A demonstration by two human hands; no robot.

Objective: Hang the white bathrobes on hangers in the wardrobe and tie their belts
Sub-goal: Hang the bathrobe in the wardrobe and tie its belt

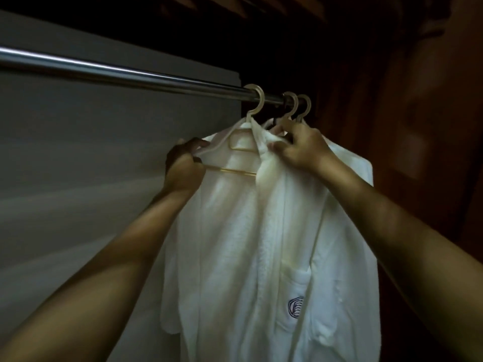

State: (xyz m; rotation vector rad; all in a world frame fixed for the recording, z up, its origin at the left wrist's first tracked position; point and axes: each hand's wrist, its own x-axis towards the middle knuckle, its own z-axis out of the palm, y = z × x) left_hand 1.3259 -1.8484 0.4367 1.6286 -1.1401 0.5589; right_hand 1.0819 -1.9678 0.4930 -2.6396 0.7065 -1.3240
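Note:
A white bathrobe (235,231) hangs on a cream plastic hanger (254,100) hooked over the steel wardrobe rail (117,73). My left hand (183,168) grips the robe's left shoulder together with the hanger's arm. My right hand (300,147) pinches the robe's collar fold near the neck. A chest pocket with a dark round logo (296,307) shows on the robe's right front. A loose belt strand (309,283) hangs down past the pocket. A second white robe (350,173) hangs behind on the right.
Two more cream hanger hooks (296,104) sit on the rail just right of the first. A pale grey wall panel (78,165) fills the left. Dark brown wood (418,126) closes the wardrobe on the right.

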